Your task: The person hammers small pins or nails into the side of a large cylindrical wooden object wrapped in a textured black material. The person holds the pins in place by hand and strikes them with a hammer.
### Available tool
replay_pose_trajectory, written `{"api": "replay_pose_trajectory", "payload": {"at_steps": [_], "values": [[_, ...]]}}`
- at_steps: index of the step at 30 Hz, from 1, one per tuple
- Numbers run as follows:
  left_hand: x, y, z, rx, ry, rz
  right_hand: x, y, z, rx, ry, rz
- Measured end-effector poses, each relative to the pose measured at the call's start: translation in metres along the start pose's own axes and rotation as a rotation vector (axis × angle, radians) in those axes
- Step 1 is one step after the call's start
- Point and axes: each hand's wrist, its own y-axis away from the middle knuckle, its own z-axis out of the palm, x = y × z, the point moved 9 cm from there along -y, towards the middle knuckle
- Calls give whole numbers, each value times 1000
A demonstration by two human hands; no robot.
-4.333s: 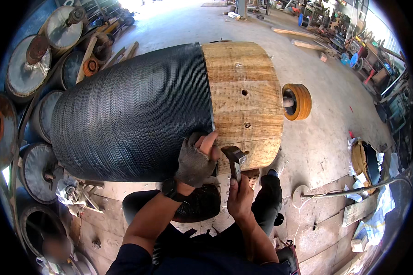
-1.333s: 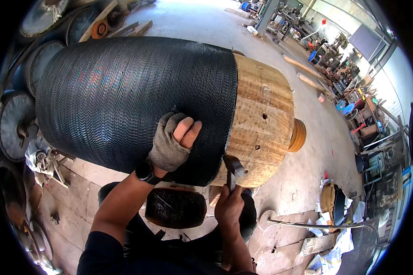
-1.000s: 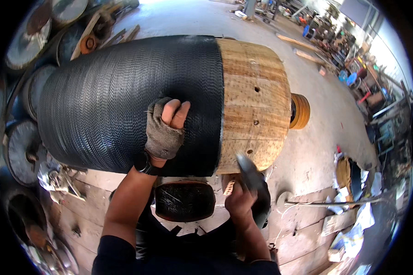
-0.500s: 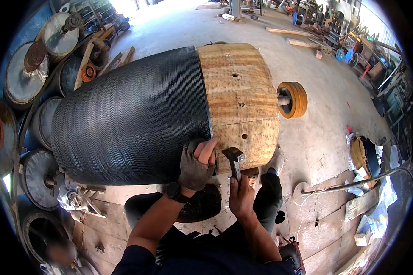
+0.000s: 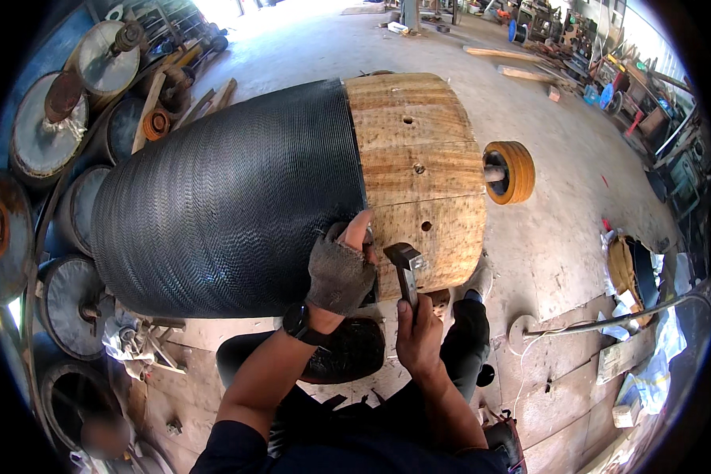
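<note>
A large wooden drum (image 5: pixel 419 150) lies on its side before me, its left part covered by ridged black wrapping (image 5: pixel 229 197). My left hand (image 5: pixel 340 268), in a grey glove with bare fingertips, rests on the edge where the black meets the wood. Its index finger reaches up along that edge while the other fingers are curled in; whatever they pinch is too small or hidden to name. In my right hand (image 5: pixel 420 336) a hammer (image 5: pixel 404 265) is gripped by the handle, its head over the bare wood, right of my left hand.
A yellow grooved pulley (image 5: pixel 510 172) sits on the shaft at the drum's right end. Several metal-ended rollers (image 5: pixel 71 306) are stacked along the left. A rod with a round base (image 5: pixel 523 333) and scraps of sheeting (image 5: pixel 654 371) lie at right. A dark stool (image 5: pixel 344 355) is below my wrists.
My left hand's index finger has straightened and moved up along the black edge. The hammer stays at about the same height, and the whole view has shifted slightly.
</note>
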Motion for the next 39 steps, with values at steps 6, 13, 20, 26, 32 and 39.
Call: {"api": "replay_pose_trajectory", "payload": {"at_steps": [6, 13, 20, 26, 32, 39], "values": [[13, -12, 2, -64, -120, 69, -25, -10, -11, 34, -32, -58], [4, -8, 14, -33, -134, -6, -31, -18, -7, -18, 148, -80], [7, -6, 15, 38, -142, 64, -30, -11, -10, 45, 106, -138], [1, -4, 22, 31, -126, 44, -27, -16, -11, 37, 81, -72], [13, 1, -4, 28, 0, -34, -24, -17, -3, -44, 125, -96], [22, 104, 8, -106, 14, 158, -18, -17, -1, 1, 109, -117]]}}
